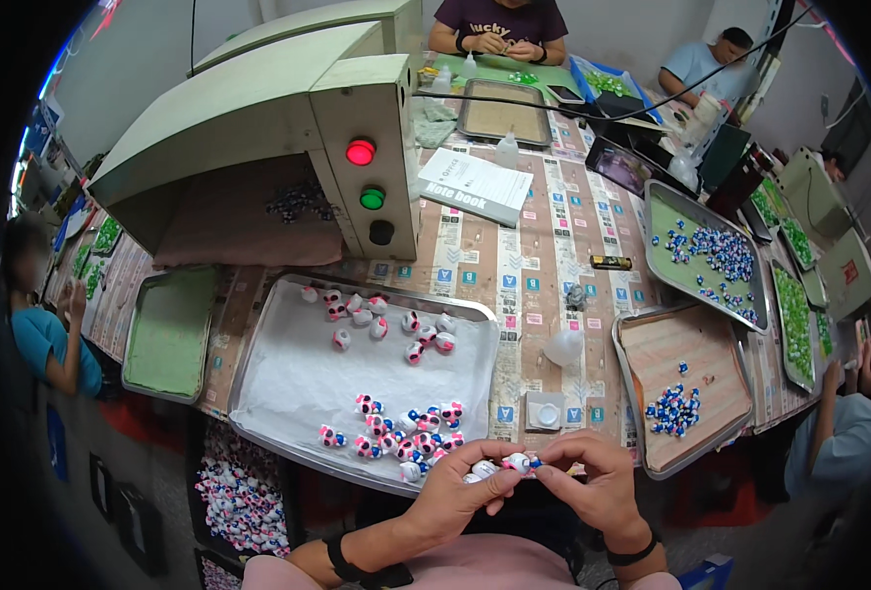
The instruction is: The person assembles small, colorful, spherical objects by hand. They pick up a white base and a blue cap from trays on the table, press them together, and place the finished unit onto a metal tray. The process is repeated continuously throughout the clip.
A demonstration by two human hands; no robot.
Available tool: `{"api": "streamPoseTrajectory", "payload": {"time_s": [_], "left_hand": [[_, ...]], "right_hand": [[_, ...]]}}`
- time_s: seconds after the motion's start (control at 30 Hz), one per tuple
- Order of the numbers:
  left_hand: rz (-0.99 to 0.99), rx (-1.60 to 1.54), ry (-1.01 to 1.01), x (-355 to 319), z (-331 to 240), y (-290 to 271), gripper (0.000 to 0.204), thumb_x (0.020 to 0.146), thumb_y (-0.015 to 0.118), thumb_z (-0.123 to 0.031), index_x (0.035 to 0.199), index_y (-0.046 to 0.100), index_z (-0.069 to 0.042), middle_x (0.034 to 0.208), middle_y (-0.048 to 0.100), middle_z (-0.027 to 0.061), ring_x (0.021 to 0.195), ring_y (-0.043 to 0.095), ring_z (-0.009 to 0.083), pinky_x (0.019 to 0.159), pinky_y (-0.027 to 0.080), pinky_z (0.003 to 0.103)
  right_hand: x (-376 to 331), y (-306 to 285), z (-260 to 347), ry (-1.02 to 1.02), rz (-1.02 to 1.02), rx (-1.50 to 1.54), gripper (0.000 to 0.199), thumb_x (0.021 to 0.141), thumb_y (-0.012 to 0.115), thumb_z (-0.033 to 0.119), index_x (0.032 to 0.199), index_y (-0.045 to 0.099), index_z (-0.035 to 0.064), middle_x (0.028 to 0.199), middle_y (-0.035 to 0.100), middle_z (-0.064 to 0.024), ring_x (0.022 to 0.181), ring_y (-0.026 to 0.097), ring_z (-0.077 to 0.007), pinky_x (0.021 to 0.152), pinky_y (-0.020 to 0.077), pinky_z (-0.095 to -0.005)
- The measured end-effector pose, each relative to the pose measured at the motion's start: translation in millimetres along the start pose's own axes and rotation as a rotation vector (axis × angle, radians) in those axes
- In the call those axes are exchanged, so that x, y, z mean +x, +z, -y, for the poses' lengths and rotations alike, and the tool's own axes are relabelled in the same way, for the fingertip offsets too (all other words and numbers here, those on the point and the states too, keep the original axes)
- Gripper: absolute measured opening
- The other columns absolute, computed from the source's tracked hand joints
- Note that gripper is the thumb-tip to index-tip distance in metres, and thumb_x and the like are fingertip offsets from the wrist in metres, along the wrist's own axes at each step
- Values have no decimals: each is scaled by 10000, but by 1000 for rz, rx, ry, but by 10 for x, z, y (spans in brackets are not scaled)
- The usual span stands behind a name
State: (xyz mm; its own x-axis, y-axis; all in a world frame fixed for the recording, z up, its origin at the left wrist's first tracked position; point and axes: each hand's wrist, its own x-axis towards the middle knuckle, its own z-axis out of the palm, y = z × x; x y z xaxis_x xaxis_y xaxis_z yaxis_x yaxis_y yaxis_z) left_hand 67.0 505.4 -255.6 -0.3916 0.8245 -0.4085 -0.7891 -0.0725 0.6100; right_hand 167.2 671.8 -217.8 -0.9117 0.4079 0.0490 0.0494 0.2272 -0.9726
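Observation:
My left hand [467, 492] is closed on a small white and pink figurine head [516, 462], with more white pieces [483, 471] lying along its fingers. Thumb and fingertips of my right hand [593, 480] pinch a tiny blue and white piece [536, 463] against the head. Just beyond my hands is a metal tray [288, 383] lined with white paper. On it, several white heads [361, 317] lie at the far side, and a cluster of pink, white and blue figurines [396, 433] sits at the near side. Small blue pieces [673, 409] are heaped on a brown-lined tray [681, 344] to the right.
A cream machine [249, 118] with red and green lights stands at the back left. Behind the brown-lined tray is a tray [664, 231] of blue pieces. A white dispenser [563, 346], a small white pot [546, 414] and a notebook [475, 184] rest on the table. Co-workers [499, 29] sit around.

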Motion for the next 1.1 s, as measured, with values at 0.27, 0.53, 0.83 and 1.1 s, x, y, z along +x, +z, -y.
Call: {"api": "streamPoseTrajectory", "payload": {"time_s": [0.27,0.53,0.83,1.1], "left_hand": [[-59,218,79,-49,-34,20,262,863,714,-61,1104,637,7,879,631,63,633,556,76,485,407,195],[-77,425,51,-75,-214,-38,221,806,722,2,1024,683,10,849,637,51,600,552,65,457,376,190],[-534,1082,553,-402,-863,-661,282,673,719,26,953,693,9,867,640,92,800,602,184,761,468,292],[-618,1408,568,-531,-878,-998,290,682,712,31,969,674,33,836,580,120,806,578,239,752,446,310]], "right_hand": [[-40,2,-39,-48,41,-29,157,768,767,4,919,727,6,857,689,-101,728,660,-134,613,522,-239],[-56,-61,-36,-102,146,23,202,799,741,20,1001,730,34,935,701,-102,890,661,-210,791,520,-305],[8,-1190,-576,-119,-532,-914,172,760,660,-9,927,688,21,935,685,-124,947,604,-305,865,460,-398],[-98,-1239,-619,34,-181,-948,150,746,678,9,895,686,29,942,664,-124,922,585,-315,859,444,-404]]}}
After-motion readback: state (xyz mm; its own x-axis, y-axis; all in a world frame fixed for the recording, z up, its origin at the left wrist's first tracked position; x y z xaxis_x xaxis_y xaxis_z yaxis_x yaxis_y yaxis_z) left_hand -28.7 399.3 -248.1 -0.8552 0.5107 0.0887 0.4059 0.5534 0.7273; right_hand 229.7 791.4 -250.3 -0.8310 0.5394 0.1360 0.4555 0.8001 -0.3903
